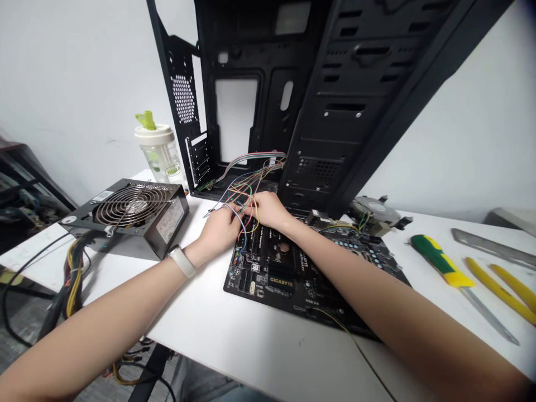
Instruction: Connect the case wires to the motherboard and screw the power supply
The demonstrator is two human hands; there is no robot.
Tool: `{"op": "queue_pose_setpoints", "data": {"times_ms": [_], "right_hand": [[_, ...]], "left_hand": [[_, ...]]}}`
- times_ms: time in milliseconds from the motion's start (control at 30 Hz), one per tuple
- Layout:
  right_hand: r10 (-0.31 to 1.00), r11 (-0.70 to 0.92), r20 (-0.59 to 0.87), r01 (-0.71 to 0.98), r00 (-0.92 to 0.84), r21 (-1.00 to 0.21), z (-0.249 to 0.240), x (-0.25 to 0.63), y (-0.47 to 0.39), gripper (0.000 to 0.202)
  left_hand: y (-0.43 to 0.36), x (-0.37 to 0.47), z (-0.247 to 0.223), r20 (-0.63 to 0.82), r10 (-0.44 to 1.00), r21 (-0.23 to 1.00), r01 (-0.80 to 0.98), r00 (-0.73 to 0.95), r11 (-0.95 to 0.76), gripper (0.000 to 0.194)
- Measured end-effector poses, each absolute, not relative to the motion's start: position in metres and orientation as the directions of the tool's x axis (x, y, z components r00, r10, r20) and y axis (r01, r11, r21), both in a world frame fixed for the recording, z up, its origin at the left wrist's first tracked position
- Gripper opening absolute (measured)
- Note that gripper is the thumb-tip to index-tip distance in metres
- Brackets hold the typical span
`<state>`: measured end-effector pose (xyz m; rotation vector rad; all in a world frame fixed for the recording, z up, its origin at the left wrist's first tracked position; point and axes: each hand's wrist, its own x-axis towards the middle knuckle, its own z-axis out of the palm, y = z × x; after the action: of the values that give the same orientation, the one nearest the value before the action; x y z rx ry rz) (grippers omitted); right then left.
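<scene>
Both hands meet over the left back edge of a black Gigabyte motherboard (282, 282) lying flat on the table. My left hand (221, 229), with a light band on its wrist, has its fingers closed on thin coloured wires (243, 192). Beside it, my right hand (270, 211) pinches the same bundle, fingertips nearly touching the left ones. These wires come out of the open black computer case (288, 111) standing behind. Some of them curve down to the board's left edge. The exact wire ends between the fingers are hidden.
A power supply (134, 212) with a fan grille sits at left, its cables hanging off the table. Behind it stands a lidded cup (157, 148). At right lie a green-yellow screwdriver (444, 265), yellow-handled pliers (502, 285) and a metal strip (494, 245). A CPU cooler (372, 209) rests by the case.
</scene>
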<state>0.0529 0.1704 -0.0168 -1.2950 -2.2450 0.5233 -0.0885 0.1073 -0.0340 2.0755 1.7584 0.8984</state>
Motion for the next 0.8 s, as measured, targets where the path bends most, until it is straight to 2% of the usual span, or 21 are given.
{"op": "queue_pose_setpoints", "data": {"times_ms": [500, 800], "right_hand": [[0.866, 0.490, 0.201, 0.693, -0.458, -0.529, -0.0139, 0.0528, 0.1720, 0.008], [0.851, 0.501, 0.219, 0.613, -0.477, -0.612, -0.0187, 0.0539, 0.1770, 0.009]], "left_hand": [[0.1022, -0.0902, -0.0326, 0.270, 0.962, 0.643, 0.734, 0.052, -0.219, 0.019], [0.1045, -0.0895, -0.0302, 0.308, 0.950, 0.648, 0.721, 0.048, -0.246, 0.019]]}}
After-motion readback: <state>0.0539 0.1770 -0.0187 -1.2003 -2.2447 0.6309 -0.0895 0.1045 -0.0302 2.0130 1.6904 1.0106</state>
